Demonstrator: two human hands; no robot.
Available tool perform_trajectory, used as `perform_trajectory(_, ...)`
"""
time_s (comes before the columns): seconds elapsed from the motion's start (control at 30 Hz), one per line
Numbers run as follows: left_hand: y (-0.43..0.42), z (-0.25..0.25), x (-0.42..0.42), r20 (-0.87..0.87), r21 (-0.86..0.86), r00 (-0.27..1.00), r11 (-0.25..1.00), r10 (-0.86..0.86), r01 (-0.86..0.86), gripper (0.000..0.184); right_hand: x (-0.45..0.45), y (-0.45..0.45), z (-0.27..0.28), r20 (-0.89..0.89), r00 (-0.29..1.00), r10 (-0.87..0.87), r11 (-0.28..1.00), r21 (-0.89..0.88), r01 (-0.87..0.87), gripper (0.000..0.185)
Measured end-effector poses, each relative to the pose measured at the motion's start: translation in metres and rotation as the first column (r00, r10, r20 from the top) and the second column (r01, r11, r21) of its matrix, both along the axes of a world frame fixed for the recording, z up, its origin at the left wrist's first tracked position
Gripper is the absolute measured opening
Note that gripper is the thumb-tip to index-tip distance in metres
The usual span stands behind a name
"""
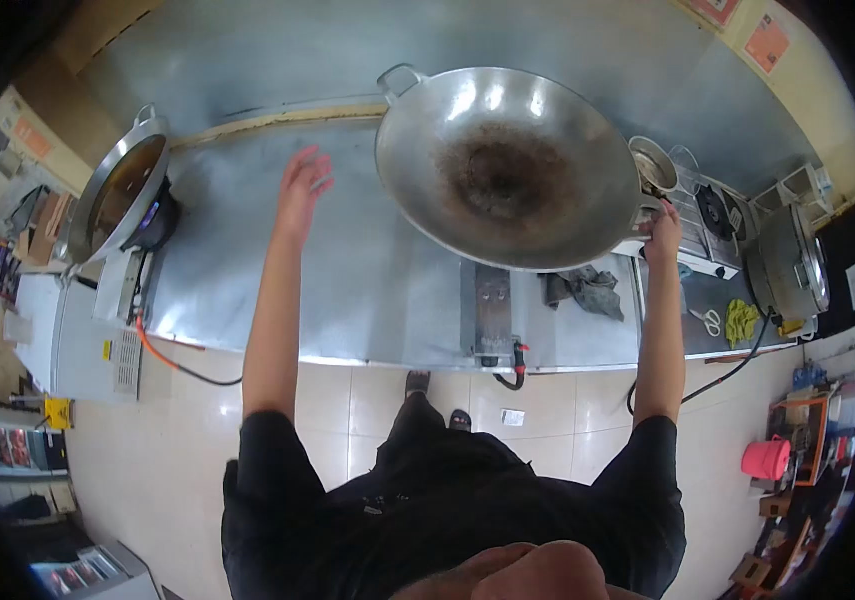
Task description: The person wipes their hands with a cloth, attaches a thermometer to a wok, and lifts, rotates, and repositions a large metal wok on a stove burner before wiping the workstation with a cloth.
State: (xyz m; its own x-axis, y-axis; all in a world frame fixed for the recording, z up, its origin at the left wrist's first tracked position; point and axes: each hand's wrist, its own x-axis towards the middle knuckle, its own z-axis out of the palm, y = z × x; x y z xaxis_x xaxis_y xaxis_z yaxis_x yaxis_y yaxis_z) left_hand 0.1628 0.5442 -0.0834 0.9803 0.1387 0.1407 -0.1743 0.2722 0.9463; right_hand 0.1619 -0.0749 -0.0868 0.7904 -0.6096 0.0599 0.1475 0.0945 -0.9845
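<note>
A large metal wok [508, 190] with a browned, scorched bottom is over the right half of the steel counter. My right hand [662, 235] is closed round its right loop handle. The opposite loop handle, at the upper left of the rim, is free. To the left of the wok, my left hand [306, 180] is raised with its fingers apart and slightly curled, touching nothing. Partly under the near side of the wok is a burner [493, 315] set in the counter. Beside it lies a dark grey cloth [588, 292].
A second wok [128, 190] holding brown liquid sits on a lit burner at left. Along the right are a small pan [654, 163], a stove [708, 225], scissors [710, 321], a green cloth [743, 321] and a large lidded pot [788, 262]. Hoses hang below the steel counter [348, 300].
</note>
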Motion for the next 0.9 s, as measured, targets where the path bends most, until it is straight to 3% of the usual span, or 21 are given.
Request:
perform_trajectory(0.03, 0.002, 0.002, 0.043, -0.013, 0.016, 1.0, 1.0, -0.011, 0.012, 0.044, 0.002, -0.005, 0.0, -0.009, 1.0, 0.014, 1.0, 0.006, -0.014, 0.025)
perform_trajectory(0.1, 0.017, -0.035, 0.154, 0.107, 0.225, 0.994, 0.974, 0.007, -0.031, 0.049, 0.002, 0.003, 0.017, -0.109, 0.994, -0.022, 0.998, -0.064, 0.015, 0.025)
perform_trajectory(0.17, 0.006, -0.03, 0.208, 0.04, 0.347, 0.997, 0.935, 0.067, -0.076, 0.053, 0.003, 0.0, 0.023, -0.171, 0.985, 0.013, 0.994, -0.107, -0.032, 0.025)
perform_trajectory(0.23, -0.024, 0.016, 0.215, -0.221, 0.417, 0.958, 0.906, 0.18, -0.074, 0.058, 0.007, -0.004, 0.027, -0.233, 0.972, 0.02, 0.989, -0.135, -0.053, 0.027)
perform_trajectory(0.33, -0.012, -0.019, 0.286, -0.255, 0.089, 0.959, 0.984, -0.127, 0.154, 0.055, 0.027, -0.023, 0.038, -0.325, 0.944, 0.054, 0.965, -0.226, -0.133, 0.028)
perform_trajectory(0.4, -0.01, -0.038, 0.306, -0.321, -0.031, 0.912, 0.965, -0.256, 0.26, 0.047, 0.037, -0.028, 0.053, -0.377, 0.922, 0.086, 0.942, -0.271, -0.198, 0.029)
perform_trajectory(0.47, -0.011, -0.047, 0.299, -0.306, -0.013, 0.896, 0.942, -0.323, 0.335, 0.036, 0.053, -0.046, 0.054, -0.415, 0.898, 0.147, 0.906, -0.308, -0.291, 0.028)
perform_trajectory(0.57, -0.012, -0.037, 0.255, -0.177, 0.121, 0.924, 0.924, -0.339, 0.362, 0.02, 0.072, -0.055, 0.059, -0.422, 0.888, 0.181, 0.89, -0.314, -0.331, 0.028)
perform_trajectory(0.77, 0.003, -0.038, 0.227, -0.138, -0.135, 0.951, 0.957, -0.276, 0.257, 0.015, 0.116, -0.053, 0.028, -0.348, 0.936, 0.046, 0.772, -0.583, -0.254, 0.026)
perform_trajectory(0.83, 0.0, -0.019, 0.21, -0.195, -0.172, 0.956, 0.967, -0.22, 0.187, 0.014, 0.135, -0.06, 0.011, -0.254, 0.966, 0.049, 0.654, -0.723, -0.224, 0.025)
perform_trajectory(0.87, -0.004, -0.004, 0.202, -0.226, -0.239, 0.955, 0.961, -0.191, 0.136, 0.013, 0.141, -0.056, 0.007, -0.256, 0.967, 0.018, 0.711, -0.676, -0.192, 0.025)
perform_trajectory(0.9, -0.013, 0.016, 0.187, -0.259, -0.303, 0.952, 0.949, -0.165, 0.083, 0.012, 0.151, -0.064, -0.001, -0.218, 0.976, 0.025, 0.689, -0.704, -0.174, 0.025)
